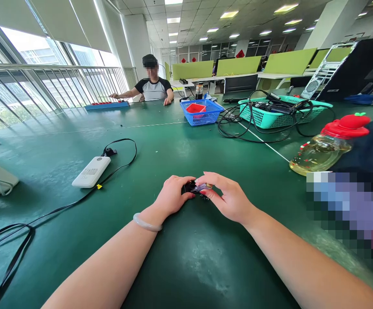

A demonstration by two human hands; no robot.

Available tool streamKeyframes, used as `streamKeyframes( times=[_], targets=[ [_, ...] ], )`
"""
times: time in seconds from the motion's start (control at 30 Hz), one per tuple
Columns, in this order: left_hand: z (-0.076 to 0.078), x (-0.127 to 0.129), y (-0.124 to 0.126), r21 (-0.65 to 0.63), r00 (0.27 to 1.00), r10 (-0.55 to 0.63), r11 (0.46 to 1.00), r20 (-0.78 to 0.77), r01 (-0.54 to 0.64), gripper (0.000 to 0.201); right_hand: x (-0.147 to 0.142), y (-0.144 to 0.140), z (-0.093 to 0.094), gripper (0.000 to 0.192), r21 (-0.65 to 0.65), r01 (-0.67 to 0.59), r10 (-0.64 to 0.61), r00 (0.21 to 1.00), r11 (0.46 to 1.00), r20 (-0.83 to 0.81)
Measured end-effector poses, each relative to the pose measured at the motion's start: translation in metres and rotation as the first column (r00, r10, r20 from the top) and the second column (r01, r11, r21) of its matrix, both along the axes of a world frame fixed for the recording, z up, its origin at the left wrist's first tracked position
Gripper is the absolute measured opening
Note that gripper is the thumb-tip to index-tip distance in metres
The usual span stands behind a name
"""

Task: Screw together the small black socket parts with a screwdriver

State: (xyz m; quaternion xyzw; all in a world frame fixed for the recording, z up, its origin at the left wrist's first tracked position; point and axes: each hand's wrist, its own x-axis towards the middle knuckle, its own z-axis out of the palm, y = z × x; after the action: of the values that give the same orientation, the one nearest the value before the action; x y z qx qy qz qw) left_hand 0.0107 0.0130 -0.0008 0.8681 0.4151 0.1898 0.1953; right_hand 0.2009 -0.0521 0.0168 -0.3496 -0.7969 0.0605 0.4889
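Black piece [188, 188], head view: on or just above the green table [180, 154], gripped in left hand [172, 195], seemingly for steadiness, close beside a slim purplish piece [202, 187] pinched by right hand [230, 195], presumably for fine control.

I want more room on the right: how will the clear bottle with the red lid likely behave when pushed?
The bottle probably feels heavy, since it holds plenty of yellowish liquid, which may slosh. It might tip if pushed high, near the bulky red lid. Its smooth-looking sides could be slippery; glass or plastic, I can't tell.
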Motion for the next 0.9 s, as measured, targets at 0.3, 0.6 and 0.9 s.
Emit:
streamKeyframes(
  times=[0.3,0.6,0.9],
  targets=[
    [-0.002,-0.001,-0.002,0.037,1.000,0.004,0.999,-0.009,-0.003,0.041,0.003,-0.005,0.002,0.027,0.133,0.136,-0.114,0.980,0.982,-0.165],
    [-0.001,-0.001,-0.004,0.038,0.999,0.000,0.999,0.039,-0.002,0.042,0.003,0.006,-0.006,0.026,-0.107,0.120,-0.131,0.986,0.987,-0.106],
    [0.006,-0.002,-0.012,0.189,0.973,0.040,0.978,0.228,-0.084,0.045,0.009,0.014,-0.008,0.027,-0.155,0.080,-0.161,0.763,0.985,-0.626]
  ],
)
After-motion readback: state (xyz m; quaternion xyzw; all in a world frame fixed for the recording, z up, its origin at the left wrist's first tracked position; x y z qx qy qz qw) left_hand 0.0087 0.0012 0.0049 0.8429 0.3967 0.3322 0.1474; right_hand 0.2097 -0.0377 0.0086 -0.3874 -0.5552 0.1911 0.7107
